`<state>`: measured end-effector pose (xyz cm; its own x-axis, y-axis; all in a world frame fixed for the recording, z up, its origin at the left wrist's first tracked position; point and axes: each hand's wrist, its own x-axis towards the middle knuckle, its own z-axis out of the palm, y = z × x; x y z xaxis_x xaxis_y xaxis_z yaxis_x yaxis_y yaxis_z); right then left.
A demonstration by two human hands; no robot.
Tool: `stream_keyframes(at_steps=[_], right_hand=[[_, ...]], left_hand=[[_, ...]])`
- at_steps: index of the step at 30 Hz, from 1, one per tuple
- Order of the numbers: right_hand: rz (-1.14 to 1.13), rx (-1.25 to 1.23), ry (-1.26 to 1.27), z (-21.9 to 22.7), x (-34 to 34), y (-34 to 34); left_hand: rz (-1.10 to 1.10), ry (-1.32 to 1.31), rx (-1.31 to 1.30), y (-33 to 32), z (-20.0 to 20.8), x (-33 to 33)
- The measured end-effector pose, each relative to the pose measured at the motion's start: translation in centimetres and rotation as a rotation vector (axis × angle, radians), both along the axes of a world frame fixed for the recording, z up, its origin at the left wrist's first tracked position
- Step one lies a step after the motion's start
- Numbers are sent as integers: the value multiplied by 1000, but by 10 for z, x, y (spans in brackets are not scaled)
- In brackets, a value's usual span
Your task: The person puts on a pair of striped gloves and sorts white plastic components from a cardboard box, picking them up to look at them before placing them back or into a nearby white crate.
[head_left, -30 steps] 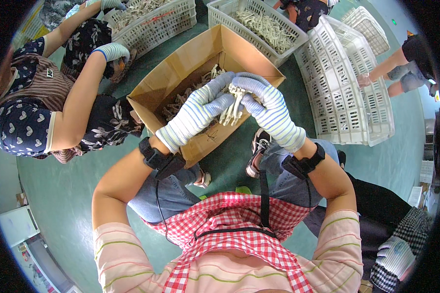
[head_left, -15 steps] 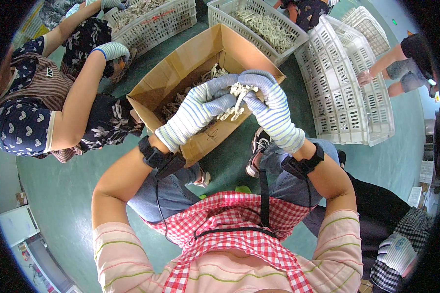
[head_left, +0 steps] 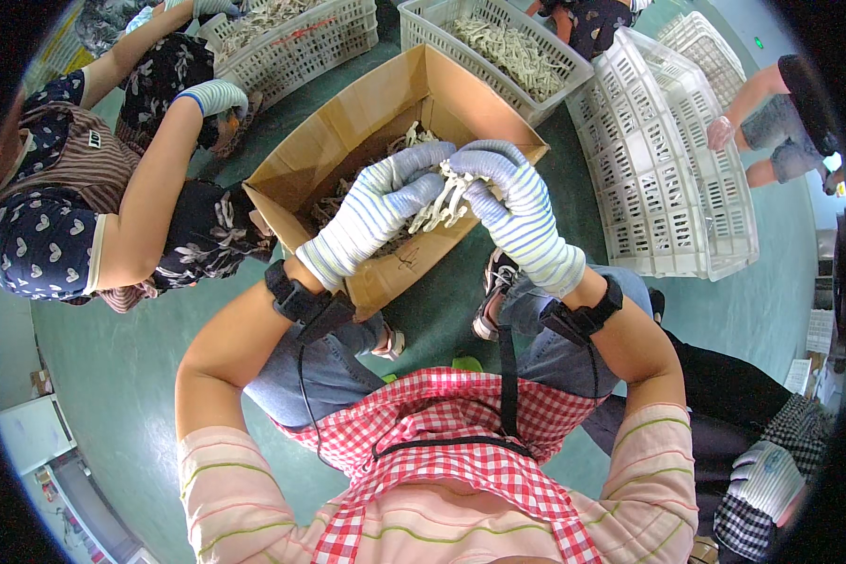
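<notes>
Both my hands wear white knit gloves with blue stripes and meet above an open cardboard box point(head_left: 310, 141). Between them is a small bunch of off-white, thin, finger-like pieces point(head_left: 451, 199); their exact kind I cannot make out. My left hand point(head_left: 381, 202) pinches the bunch from the left with thumb and fingers. From the other side my right hand point(head_left: 522, 207) curls its fingers and thumb round the bunch's upper end. Several prongs hang down between the gloves. More such pale pieces point(head_left: 412, 141) lie in the box, partly hidden by my left hand.
White slotted crates holding pale pieces stand beyond the box, one at far left point(head_left: 301, 56) and one at far middle point(head_left: 559, 99). Stacked white crates point(head_left: 639, 169) rise at the right. Co-workers sit at left point(head_left: 150, 197) and lower right point(head_left: 766, 479); another stands at far right point(head_left: 780, 122).
The bunch has turned between my fingers, and its prongs now hang spread downward. My hands stay nearly in place. The far-right co-worker's hand has drawn back from the stacked crates.
</notes>
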<state>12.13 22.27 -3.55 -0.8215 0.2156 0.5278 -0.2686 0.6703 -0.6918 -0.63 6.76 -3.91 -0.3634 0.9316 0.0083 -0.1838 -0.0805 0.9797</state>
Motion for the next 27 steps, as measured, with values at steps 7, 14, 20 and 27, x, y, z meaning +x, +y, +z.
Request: stream_keyframes(at_steps=[7,14,20,27], right_hand=[[14,-24,-30,1,1,0],[-10,63,-59,1,0,-1],[5,257,-18,2,1,13],[-43,280,35,-12,-4,8]], left_hand=[[-46,-55,4,-1,7,2],[-14,30,-77,-3,10,3],[-91,5,-36,3,17,7],[32,50,-100,6,17,23]])
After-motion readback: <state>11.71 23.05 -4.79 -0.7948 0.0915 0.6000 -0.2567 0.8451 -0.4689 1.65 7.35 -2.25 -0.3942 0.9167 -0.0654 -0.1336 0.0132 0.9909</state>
